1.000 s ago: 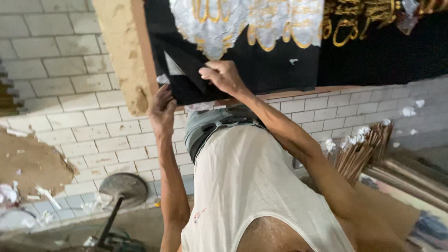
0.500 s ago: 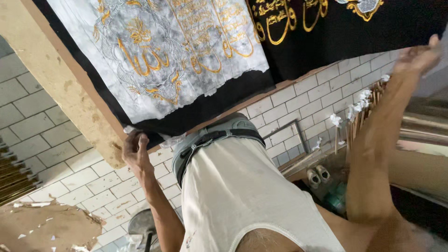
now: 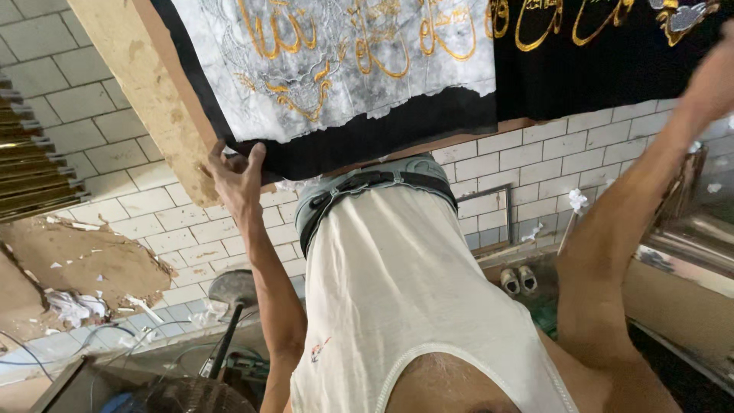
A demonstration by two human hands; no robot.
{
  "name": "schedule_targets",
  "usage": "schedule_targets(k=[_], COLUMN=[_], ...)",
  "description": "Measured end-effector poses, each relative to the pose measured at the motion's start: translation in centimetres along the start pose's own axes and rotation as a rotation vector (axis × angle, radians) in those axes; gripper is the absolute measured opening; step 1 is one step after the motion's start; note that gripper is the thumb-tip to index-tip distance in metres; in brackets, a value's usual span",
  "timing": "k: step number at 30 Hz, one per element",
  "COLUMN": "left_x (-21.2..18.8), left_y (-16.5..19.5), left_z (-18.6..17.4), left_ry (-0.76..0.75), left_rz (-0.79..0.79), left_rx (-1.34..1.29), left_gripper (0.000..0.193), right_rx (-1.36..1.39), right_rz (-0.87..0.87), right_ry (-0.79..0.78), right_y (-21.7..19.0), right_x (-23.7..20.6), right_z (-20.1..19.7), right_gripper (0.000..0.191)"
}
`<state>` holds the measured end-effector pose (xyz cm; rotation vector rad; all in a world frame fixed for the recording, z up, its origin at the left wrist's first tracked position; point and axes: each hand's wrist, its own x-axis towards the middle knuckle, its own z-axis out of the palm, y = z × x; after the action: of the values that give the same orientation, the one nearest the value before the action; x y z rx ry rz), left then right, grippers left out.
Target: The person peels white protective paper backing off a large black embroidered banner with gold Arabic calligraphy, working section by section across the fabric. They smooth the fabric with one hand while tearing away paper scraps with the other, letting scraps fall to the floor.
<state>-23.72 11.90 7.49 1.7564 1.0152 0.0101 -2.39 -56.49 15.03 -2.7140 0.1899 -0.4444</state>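
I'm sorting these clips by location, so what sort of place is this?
Probably a small embroidery or framing workshop: black cloth with gold embroidery stretched on a wooden frame, held by the left hand, with paper scraps on a tiled floor.

Sleeveless white undershirt [image 3: 405, 298], grey trousers [image 3: 336, 195] with a dark belt [image 3: 382, 182], arms bare.

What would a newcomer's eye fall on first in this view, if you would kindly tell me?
First, the large black cloth with gold embroidery across the top, partly covered by torn grey-white paper. Next, the left hand gripping the cloth's lower edge beside the wooden frame, while the right hand reaches up at the far right, its fingers out of view. Below, torn cardboard and paper scraps lie on the white tiled floor at left.
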Motion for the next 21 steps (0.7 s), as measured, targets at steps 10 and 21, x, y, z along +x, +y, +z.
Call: schedule_targets(k=[10, 21], left_x=[0.0, -1.2], left_y=[-1.6, 2.1], left_z=[0.0, 2.3], left_ry=[0.0, 0.251], left_rz=[0.095, 0.722], left_rx=[-0.075, 0.487], left_gripper=[0.066, 0.024], right_rx=[0.296, 0.285], right_rz=[-0.716, -0.817], right_ry=[-0.626, -0.718], right_y=[-25.2, -34.6], right_x=[-10.8, -13.3], right_z=[12.9, 14.7], right_gripper=[0.037, 0.041])
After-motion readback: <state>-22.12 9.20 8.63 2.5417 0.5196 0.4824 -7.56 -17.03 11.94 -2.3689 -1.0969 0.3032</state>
